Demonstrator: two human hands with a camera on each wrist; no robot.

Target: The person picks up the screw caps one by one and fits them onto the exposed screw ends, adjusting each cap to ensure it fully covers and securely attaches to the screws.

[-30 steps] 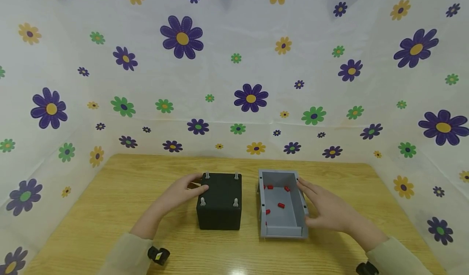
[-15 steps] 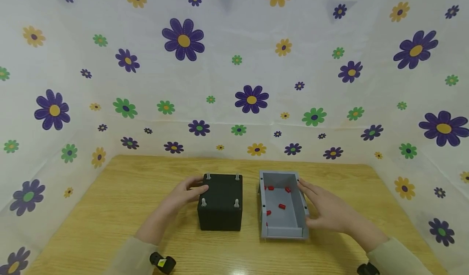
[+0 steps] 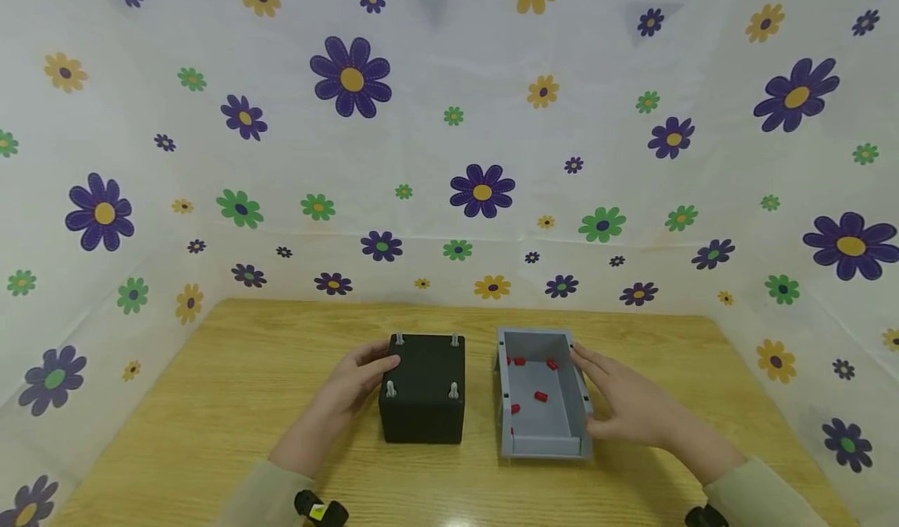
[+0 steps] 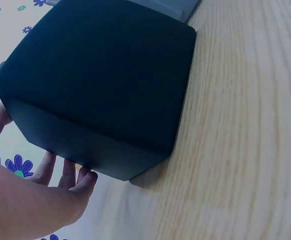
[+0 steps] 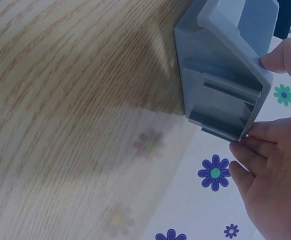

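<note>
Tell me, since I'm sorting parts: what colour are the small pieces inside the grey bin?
Red. The small pieces show best in the head view.

wooden table [image 3: 211, 402]; flowered cloth [image 3: 421, 160] (behind)
</note>
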